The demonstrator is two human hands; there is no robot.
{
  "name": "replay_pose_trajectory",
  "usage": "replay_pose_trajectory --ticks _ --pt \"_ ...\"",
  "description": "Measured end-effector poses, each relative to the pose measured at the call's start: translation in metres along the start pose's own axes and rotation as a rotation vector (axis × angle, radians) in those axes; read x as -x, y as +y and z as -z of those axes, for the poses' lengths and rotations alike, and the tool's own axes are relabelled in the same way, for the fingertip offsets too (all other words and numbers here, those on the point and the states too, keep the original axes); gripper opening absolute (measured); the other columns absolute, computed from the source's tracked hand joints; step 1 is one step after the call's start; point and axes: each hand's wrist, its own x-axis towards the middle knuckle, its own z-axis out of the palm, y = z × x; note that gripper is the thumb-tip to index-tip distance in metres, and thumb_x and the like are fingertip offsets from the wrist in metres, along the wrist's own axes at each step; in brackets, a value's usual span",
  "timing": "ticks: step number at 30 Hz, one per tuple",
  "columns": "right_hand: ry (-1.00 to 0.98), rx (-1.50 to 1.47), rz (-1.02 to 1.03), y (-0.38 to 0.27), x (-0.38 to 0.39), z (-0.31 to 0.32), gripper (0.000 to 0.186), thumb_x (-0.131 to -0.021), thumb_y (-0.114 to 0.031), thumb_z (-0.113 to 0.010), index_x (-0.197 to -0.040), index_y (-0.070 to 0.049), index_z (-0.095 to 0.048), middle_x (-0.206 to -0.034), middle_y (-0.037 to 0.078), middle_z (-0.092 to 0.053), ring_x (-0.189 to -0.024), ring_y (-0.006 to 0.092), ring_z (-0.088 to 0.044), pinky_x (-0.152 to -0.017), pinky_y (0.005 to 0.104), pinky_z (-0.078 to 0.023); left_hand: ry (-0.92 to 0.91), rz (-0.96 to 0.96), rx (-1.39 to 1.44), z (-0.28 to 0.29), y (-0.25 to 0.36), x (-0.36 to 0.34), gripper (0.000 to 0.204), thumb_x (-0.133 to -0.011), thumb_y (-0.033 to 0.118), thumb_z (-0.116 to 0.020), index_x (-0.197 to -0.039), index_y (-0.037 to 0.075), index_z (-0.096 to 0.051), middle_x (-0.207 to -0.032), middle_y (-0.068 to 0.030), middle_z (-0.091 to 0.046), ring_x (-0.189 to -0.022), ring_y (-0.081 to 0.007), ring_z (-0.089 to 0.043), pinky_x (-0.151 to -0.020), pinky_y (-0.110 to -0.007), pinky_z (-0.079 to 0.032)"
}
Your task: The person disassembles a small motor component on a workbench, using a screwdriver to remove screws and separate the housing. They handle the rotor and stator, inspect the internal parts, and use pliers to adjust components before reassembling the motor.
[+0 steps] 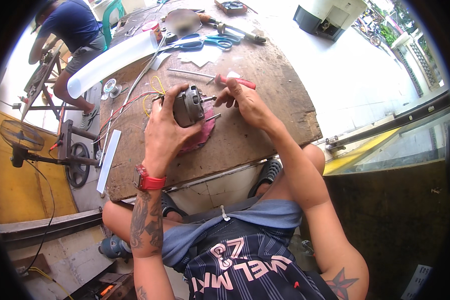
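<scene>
Left grip wraps around the motor, over the pink cloth on the worktop; right grip curls just beside the motor's shaft, near the red screwdriver, whether pinching anything I cannot tell

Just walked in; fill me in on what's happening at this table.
Someone seated at a wooden table grips a grey motor in the left hand. The right hand is beside the motor's shaft, its thumb overlapping a red-handled screwdriver; whether it holds that is unclear. Blue-handled scissors lie farther back.
</scene>
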Motion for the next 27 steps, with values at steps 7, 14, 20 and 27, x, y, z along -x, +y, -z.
replay_pose_trajectory --ticks 7,14,20,27 --pt "0.001 0.001 0.067 -0.01 0.002 0.0 0.06 -0.112 -0.059 -0.046 -0.134 -0.007 -0.066 -0.111 0.009 -0.068 -0.095 0.0168 -0.063 -0.087 0.0329 -0.051 -0.007 0.0 -0.009 -0.001 0.0 0.001 0.085 -0.074 0.025 -0.093 -0.15 0.025 -0.054 -0.131 -0.0176 -0.065 -0.119 -0.0362 -0.068 -0.102 -0.046 -0.056" --pt "0.032 0.227 0.262 -0.003 -0.002 -0.013 0.035 -0.112 -0.035 -0.06 -0.117 -0.001 -0.064 -0.102 0.012 -0.067 -0.092 0.0207 -0.062 -0.082 0.0384 -0.051 -0.007 0.012 0.004 0.0 0.0 0.0 0.085 -0.074 0.025 -0.093 -0.15 0.025 -0.054 -0.132 -0.0175 -0.065 -0.122 -0.0364 -0.067 -0.103 -0.045 -0.056" --pt "-0.038 0.238 0.113 -0.005 -0.005 -0.013 0.036 -0.115 -0.036 -0.055 -0.112 -0.001 -0.063 -0.094 0.011 -0.064 -0.086 0.0197 -0.06 -0.079 0.0383 -0.051 -0.013 0.003 -0.001 0.0 0.0 0.0 0.084 -0.075 0.025 -0.092 -0.15 0.025 -0.054 -0.133 -0.0178 -0.065 -0.122 -0.0367 -0.067 -0.103 -0.045 -0.056" --pt "0.046 0.292 0.178 -0.013 0.001 -0.014 0.036 -0.114 -0.035 -0.054 -0.116 0.0 -0.063 -0.101 0.023 -0.07 -0.097 0.039 -0.069 -0.084 0.0456 -0.051 -0.017 -0.004 -0.005 0.0 0.0 0.0 0.084 -0.075 0.024 -0.091 -0.15 0.025 -0.054 -0.133 -0.0183 -0.065 -0.122 -0.0372 -0.067 -0.103 -0.045 -0.056"
